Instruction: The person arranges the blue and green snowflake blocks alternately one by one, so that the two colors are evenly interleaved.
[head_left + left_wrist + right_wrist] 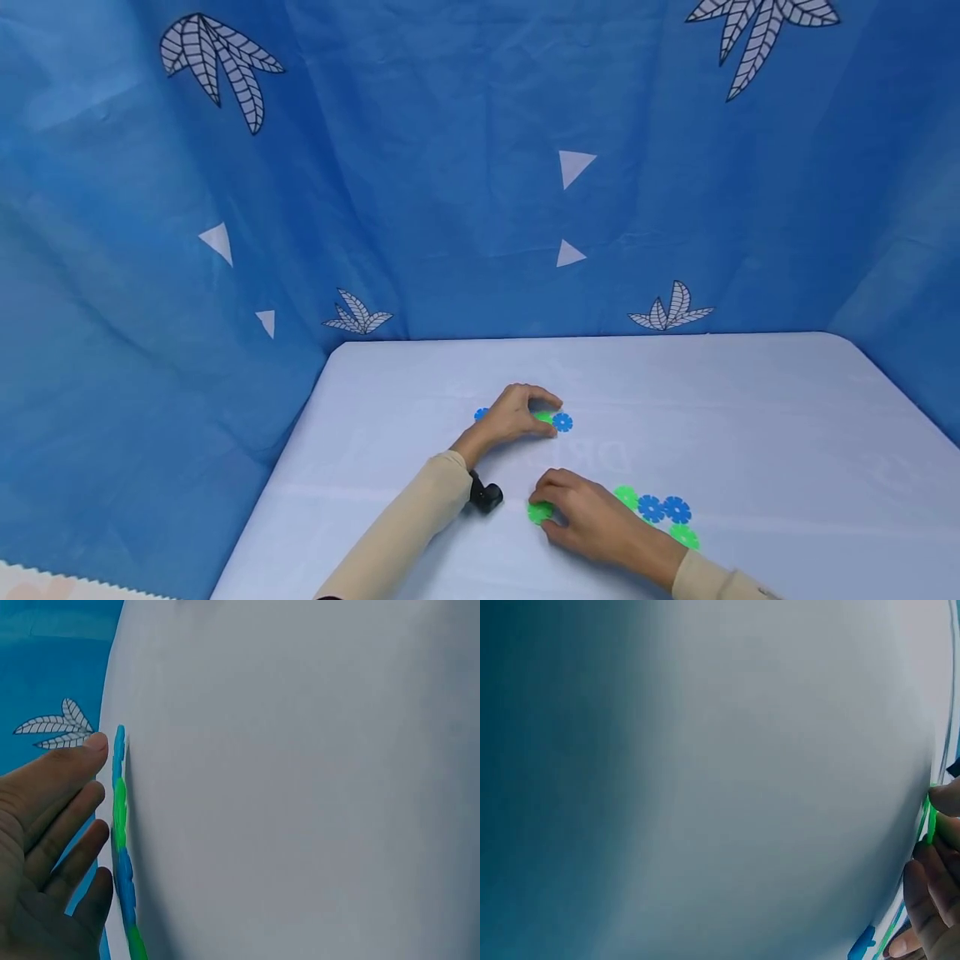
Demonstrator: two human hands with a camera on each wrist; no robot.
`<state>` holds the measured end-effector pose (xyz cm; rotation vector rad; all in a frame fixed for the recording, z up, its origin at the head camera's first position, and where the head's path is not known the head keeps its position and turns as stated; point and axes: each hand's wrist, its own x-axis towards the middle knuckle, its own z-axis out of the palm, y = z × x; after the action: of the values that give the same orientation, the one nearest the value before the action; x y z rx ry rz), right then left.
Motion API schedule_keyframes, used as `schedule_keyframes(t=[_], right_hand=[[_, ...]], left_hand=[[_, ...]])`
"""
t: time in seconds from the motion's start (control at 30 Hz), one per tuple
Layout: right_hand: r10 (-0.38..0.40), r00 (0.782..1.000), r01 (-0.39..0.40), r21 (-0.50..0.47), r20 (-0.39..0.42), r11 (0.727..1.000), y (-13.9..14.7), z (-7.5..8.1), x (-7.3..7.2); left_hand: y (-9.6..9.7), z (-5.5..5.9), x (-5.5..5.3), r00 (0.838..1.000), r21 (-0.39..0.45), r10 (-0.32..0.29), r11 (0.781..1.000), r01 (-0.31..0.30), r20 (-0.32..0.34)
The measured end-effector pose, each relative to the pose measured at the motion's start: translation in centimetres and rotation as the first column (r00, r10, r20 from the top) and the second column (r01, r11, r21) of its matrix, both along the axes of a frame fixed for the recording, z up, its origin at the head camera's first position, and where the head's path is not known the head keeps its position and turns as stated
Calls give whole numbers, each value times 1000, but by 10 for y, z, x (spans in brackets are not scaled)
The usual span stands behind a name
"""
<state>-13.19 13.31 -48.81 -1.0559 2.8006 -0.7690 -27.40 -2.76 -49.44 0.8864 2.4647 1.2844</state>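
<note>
My left hand (513,417) hovers over a row of blue and green notched plastic discs, its thumb and fingers spread apart around the row's right end. There a blue disc (562,422) adjoins a green disc (544,417); another blue disc (482,413) shows left of the hand. The left wrist view shows the row edge-on, with a green disc (120,814) between blue ones, close to the fingertips. Nearer the front, my right hand (588,517) pinches a green notched disc (537,512) between thumb and fingers. That disc's far side is partly hidden by the fingers.
Beside the right wrist lie more discs: a green one (626,497), two blue ones (651,507) touching, and another green one (684,537) partly behind the forearm. A black device (486,497) sits at the left cuff. A blue patterned curtain (487,167) borders the white table (787,417).
</note>
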Motion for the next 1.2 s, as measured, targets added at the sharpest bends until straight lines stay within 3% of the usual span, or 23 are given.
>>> schedule_keyframes(t=[0.57, 0.77, 0.9, 1.07, 1.2], right_hand=[[-29, 1000, 29, -9, 12, 1000, 5, 0, 6], [-127, 992, 127, -43, 15, 991, 12, 0, 4], [-253, 967, 255, -96, 39, 962, 17, 4, -5], [-418, 901, 431, -123, 117, 894, 26, 8, -23], [-488, 862, 503, -109, 134, 858, 34, 7, -36]], left_hand=[[9, -5, 1, 1000, -28, 17, 999, -17, 16], [12, -1, 1, 1000, -34, 14, 999, -14, 15], [13, -2, 0, 1000, -36, 3, 999, -3, 4], [13, -3, -2, 1000, -42, -5, 999, 5, -3], [13, -4, -3, 1000, -48, -8, 999, 7, -13]])
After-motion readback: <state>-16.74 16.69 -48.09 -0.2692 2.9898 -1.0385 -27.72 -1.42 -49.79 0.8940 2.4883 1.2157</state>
